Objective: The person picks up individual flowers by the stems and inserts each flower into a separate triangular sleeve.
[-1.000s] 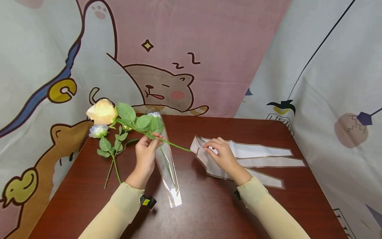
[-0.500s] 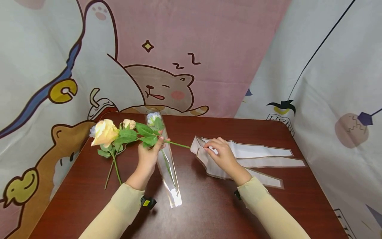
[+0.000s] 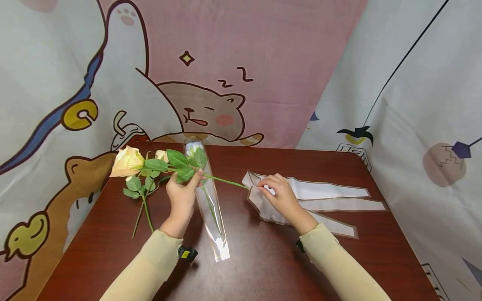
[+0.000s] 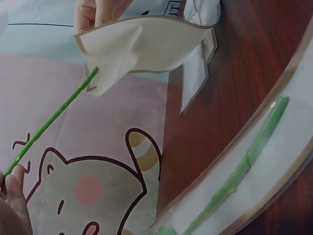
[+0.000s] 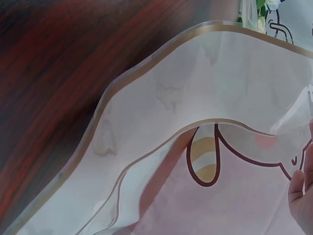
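My left hand pinches the green stem of an artificial yellow rose, just below its leaves. The bloom points left, and the stem slants right to the mouth of a white flower sleeve with a brown-gold border. In the left wrist view, the stem's tip lies at the opening of that sleeve. My right hand pinches the sleeve near its mouth, thumb and fingertips at the edge. Close up in the right wrist view, the sleeve bends in a wide curve, with fingers at the right edge.
A clear sleeve holding a pale blue flower lies mid-table, partly under the held rose. Loose stems with leaves rest at the left. Flat white strips of sleeves spread rightward. A printed cloth hangs behind the table.
The rose has come down and turned, its leaves now lower. My left hand has shifted slightly, and the stem's tip has moved right to overlap the sleeve's mouth. My right hand stays put.
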